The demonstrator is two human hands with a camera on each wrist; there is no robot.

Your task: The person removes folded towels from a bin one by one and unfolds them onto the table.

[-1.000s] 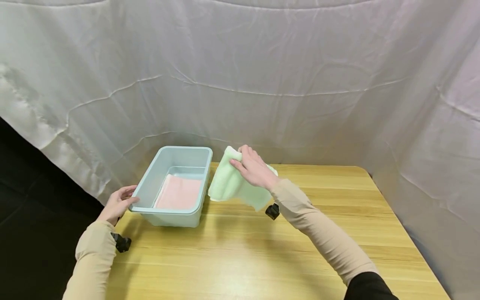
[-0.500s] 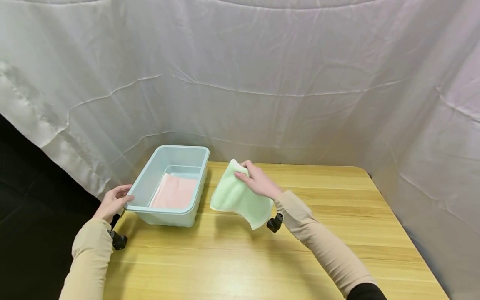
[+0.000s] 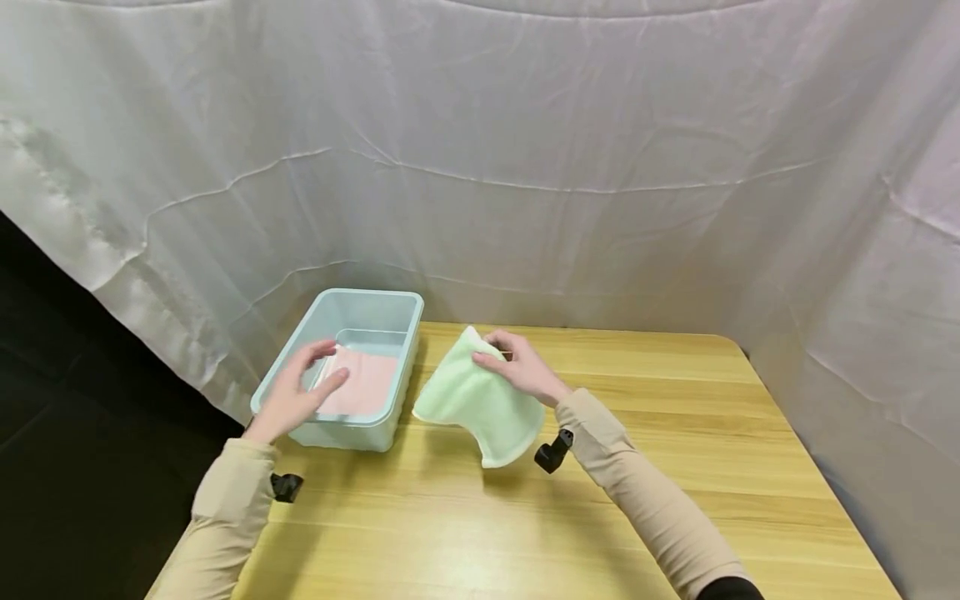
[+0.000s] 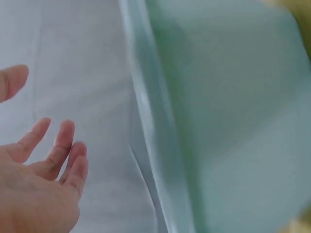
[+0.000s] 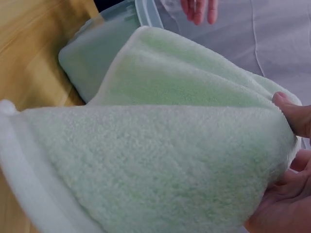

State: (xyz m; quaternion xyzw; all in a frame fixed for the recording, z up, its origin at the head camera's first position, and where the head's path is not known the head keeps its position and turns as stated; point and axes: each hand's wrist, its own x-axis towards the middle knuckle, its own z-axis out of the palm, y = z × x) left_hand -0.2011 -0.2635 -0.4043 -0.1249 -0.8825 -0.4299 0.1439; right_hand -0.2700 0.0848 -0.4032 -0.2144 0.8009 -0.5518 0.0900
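Observation:
My right hand pinches a light green towel near its upper edge, and the cloth hangs draped just over the table. In the right wrist view the fluffy green towel is folded over, held between thumb and fingers at the right. My left hand is in the air over the near left part of a pale blue plastic basin, fingers spread and holding nothing. The left wrist view has the left hand apart from the basin wall. A pink cloth lies inside the basin.
The basin stands at the left of a wooden table. Grey curtain hangs behind the table and along the right side. Black fabric is at the far left. A small black camera sits on each wrist.
My left hand has let go of the basin's rim and moved right, over the basin. The right hand has lowered the green towel and drawn it nearer.

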